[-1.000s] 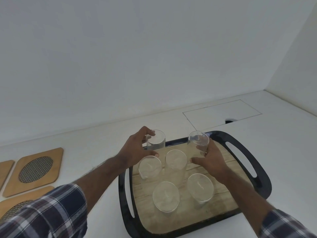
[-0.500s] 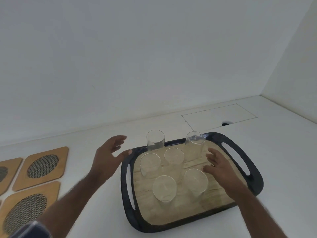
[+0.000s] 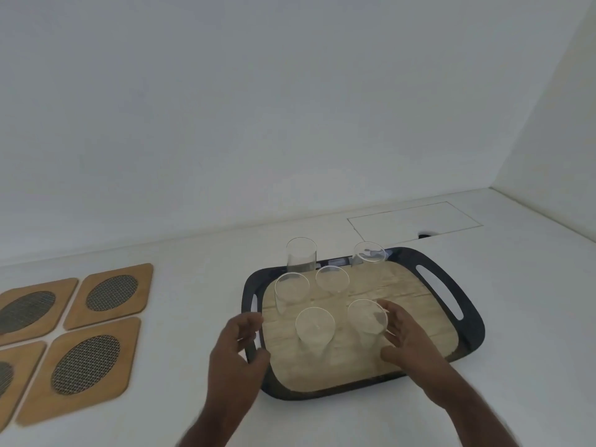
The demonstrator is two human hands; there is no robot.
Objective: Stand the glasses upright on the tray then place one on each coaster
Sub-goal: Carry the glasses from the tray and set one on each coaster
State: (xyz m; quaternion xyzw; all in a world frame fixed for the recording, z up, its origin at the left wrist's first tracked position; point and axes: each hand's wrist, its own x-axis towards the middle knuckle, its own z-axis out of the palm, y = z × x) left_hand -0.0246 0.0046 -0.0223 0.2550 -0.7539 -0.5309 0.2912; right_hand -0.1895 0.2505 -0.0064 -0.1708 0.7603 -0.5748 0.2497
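Altogether six glasses, four coasters.

Clear glasses, black-rimmed wood-grain tray, tan coasters with dark mesh.

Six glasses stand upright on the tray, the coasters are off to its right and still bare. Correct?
Not quite: the head view shows the coasters to the left of the tray, not the right. The rest holds: six glasses stand upright on the tray, and the coasters are bare.
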